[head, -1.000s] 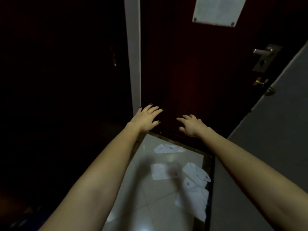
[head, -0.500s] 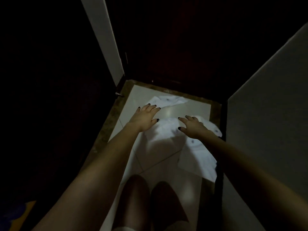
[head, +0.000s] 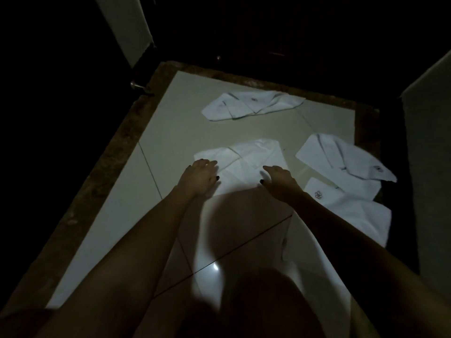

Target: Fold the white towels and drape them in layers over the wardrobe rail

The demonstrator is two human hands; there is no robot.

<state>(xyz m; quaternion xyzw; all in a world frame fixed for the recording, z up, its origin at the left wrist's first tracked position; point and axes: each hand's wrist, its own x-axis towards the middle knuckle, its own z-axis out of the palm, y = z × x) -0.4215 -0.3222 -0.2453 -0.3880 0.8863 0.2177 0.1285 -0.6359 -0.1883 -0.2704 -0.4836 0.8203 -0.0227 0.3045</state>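
Several white towels lie on the pale tiled floor (head: 109, 215). The middle towel (head: 246, 159) is right in front of me. My left hand (head: 201, 178) reaches over its near left corner with relaxed fingers and holds nothing. My right hand (head: 278, 178) hovers at its near right edge, fingers extended and empty. A crumpled towel (head: 251, 106) lies farther off near the door. Two more towels lie at the right: one with a small logo (head: 346, 159) and one closer to me (head: 351, 208). No wardrobe rail is in view.
A dark door (head: 244, 32) closes the far end, with a pale frame post (head: 127, 28) at the left. A grey wall (head: 429, 167) runs along the right. A dark stone border (head: 102, 167) edges the tiles. My knees (head: 268, 303) show at the bottom.
My view has tilted down from the door to the floor. Both hands have dropped from door height to just over the middle towel, and the towels now appear much closer.
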